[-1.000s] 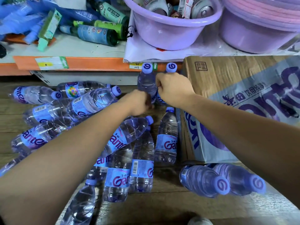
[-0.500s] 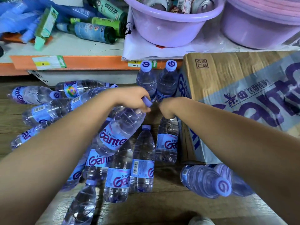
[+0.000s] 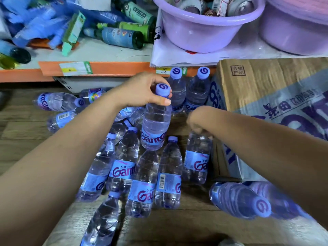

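1. Since 0.5 s ago the left hand [image 3: 142,91] has swung its raised bottle [image 3: 156,121] from a slant to upright and carried it nearer the cardboard box [image 3: 266,96]. The right hand [image 3: 197,121] has stayed low at the box's left side.
2. The cardboard box, printed and shut, is the largest thing and sits on the floor [image 3: 177,228].
3. The loose bottles [image 3: 124,167], more than 10, lie flat in a heap left of the box.
4. The standing pair [image 3: 197,91], 2 bottles upright, is at the box's far left corner, the nearer one against it.
5. The raised bottle hangs upright in the air just left of that pair, well apart from the box.
6. The left fingers [image 3: 166,102] are clamped round its neck below the cap.
7. The right fingers curl over the cap end of a lying bottle [image 3: 197,160] touching the box's left side. Blur hides whether they grip it.
8. Judged from this, the work is early: 2 stand, 1 is about to join them, and the heap remains.
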A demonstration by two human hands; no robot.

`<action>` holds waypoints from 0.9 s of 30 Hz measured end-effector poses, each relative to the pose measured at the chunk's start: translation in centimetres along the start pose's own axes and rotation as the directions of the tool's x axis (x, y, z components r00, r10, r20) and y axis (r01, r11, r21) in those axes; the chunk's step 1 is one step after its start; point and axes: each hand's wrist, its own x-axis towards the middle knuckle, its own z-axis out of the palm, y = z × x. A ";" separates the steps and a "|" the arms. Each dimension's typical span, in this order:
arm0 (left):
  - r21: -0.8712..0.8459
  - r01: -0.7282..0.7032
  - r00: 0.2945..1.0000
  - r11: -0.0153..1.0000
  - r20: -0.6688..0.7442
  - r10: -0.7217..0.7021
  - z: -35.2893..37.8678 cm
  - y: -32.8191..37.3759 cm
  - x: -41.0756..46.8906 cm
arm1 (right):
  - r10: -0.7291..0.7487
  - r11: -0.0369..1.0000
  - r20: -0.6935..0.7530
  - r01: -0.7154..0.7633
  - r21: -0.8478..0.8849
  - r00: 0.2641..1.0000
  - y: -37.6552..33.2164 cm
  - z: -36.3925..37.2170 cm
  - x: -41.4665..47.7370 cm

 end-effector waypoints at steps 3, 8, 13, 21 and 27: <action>0.107 -0.011 1.000 0.994 -0.022 0.014 -0.3 0.4 -0.3 | -0.031 0.999 -0.002 0.031 -0.030 1.000 0.4 -0.2 0.6; 0.319 -0.027 0.994 0.947 -0.090 0.059 -0.1 2.0 -0.7 | -0.073 0.830 -0.005 0.063 0.554 0.997 2.2 0.2 -1.7; 0.407 0.003 0.972 0.913 -0.217 0.094 0.8 2.9 -0.8 | -0.090 0.756 -0.077 0.118 0.644 0.993 2.4 1.1 -3.0; 0.481 0.124 0.941 0.868 -0.334 0.051 3.5 2.8 0.2 | 0.050 0.735 -0.343 0.198 0.649 0.938 4.4 -0.1 -6.5; 0.503 0.134 0.952 0.854 -0.306 0.031 5.1 2.5 1.5 | 0.174 0.778 -0.462 0.166 0.605 0.869 4.2 0.3 -5.1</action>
